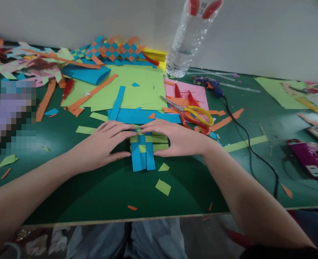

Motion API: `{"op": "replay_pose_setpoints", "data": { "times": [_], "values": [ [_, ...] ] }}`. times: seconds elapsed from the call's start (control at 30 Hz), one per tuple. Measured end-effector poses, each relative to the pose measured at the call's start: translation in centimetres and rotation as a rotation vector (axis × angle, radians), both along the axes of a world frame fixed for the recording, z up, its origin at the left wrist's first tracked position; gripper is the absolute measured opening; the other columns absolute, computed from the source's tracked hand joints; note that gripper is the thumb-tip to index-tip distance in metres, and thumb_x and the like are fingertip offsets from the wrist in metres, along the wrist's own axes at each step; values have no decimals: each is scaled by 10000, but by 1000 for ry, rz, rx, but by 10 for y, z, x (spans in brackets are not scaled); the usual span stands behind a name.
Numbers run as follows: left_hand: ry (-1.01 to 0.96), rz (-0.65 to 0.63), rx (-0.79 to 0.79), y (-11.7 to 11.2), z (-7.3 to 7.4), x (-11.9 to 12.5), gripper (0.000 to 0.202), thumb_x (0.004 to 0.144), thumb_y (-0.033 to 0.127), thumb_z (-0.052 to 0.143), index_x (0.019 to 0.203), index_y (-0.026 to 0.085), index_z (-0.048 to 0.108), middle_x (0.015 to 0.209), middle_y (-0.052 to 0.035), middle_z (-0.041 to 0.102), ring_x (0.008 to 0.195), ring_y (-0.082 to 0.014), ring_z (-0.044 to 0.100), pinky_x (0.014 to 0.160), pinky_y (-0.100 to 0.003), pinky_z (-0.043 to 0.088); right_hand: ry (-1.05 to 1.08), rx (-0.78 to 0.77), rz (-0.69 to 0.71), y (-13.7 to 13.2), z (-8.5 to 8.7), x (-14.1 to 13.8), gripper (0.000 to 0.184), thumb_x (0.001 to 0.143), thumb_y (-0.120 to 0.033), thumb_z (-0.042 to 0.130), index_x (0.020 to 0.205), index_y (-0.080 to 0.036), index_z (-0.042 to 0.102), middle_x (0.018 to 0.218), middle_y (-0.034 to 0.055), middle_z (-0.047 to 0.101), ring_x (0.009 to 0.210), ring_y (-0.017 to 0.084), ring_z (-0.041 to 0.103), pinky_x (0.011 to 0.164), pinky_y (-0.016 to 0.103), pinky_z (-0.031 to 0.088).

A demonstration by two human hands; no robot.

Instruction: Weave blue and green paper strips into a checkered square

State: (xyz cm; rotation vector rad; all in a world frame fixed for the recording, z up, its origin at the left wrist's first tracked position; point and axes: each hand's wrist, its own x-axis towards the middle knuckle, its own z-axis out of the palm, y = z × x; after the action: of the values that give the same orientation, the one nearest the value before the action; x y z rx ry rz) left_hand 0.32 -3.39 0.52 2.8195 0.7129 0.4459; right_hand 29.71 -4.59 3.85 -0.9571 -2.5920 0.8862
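A small weave of blue and light green paper strips (143, 158) lies on the green table in front of me, its blue ends pointing towards me. My left hand (106, 144) grips the weave's left side, fingers at the far edge and thumb beside the blue strips. From the right, my right hand (179, 137) holds it the same way, fingertips meeting the left ones at the top. Fingers cover the far edge of the weave. Just beyond the hands is a wide blue paper strip (145, 116). Two light green scraps (163, 187) lie nearby on the near side.
Scissors with yellow handles (199, 114) lie beyond my right hand. Behind are light green sheets (139, 82), woven paper fish (111, 49) and a water bottle (187, 39). A glue gun (214, 87) trails a black cord across the right. A purple device (311, 158) sits far right.
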Motion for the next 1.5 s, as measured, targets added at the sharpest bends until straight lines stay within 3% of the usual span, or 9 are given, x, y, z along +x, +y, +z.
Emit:
{"op": "replay_pose_setpoints", "data": {
  "times": [0.37,0.47,0.57,0.8,1.13,1.37,1.5],
  "values": [
    [-9,-6,84,2,1,-3,535,1074,607,400,1396,194,507,1389,-168,640,1309,-353,586,1047,-546,506,67,54,-32,-3,5,1,551,904,-252,695,1443,-207,590,1564,116,571,1476,281,500,1225,481,419],
    [-11,-2,88,2,1,-5,526,1078,599,399,1391,192,510,1382,-166,647,1294,-346,597,1029,-538,520,105,86,-23,-4,7,-1,524,904,-318,737,1406,-224,619,1524,110,608,1453,292,523,1220,502,420],
    [-11,3,82,1,1,-5,535,1074,602,410,1406,195,511,1408,-168,639,1325,-348,584,1048,-536,511,38,65,-13,-3,6,-1,615,857,-392,812,1417,-231,616,1563,115,569,1490,306,480,1234,513,396],
    [-26,26,55,-1,-2,-2,602,1066,638,389,1443,185,511,1422,-171,641,1344,-355,569,1090,-546,471,-53,65,-34,-2,3,-2,632,843,-374,818,1426,-236,618,1566,107,573,1512,328,447,1268,560,298],
    [-56,24,-6,2,-5,-1,506,1069,573,470,1428,227,554,1423,-131,646,1342,-327,566,1115,-499,438,-57,49,-45,-2,3,-4,626,838,-342,812,1424,-216,631,1471,120,652,1419,340,533,1189,549,381],
    [-34,-1,51,0,-3,1,471,1102,555,370,1335,199,572,1386,-140,651,1306,-310,579,1071,-491,456,-48,59,-40,-2,3,-4,556,861,-294,768,1395,-201,647,1457,116,663,1407,316,545,1187,520,391],
    [-34,6,13,1,-2,1,432,1094,541,421,1318,215,596,1408,-126,642,1314,-311,575,1085,-486,451,-23,60,-33,-1,1,-4,539,862,-240,725,1395,-213,647,1456,110,664,1390,308,561,1183,530,405]
  ]
}}
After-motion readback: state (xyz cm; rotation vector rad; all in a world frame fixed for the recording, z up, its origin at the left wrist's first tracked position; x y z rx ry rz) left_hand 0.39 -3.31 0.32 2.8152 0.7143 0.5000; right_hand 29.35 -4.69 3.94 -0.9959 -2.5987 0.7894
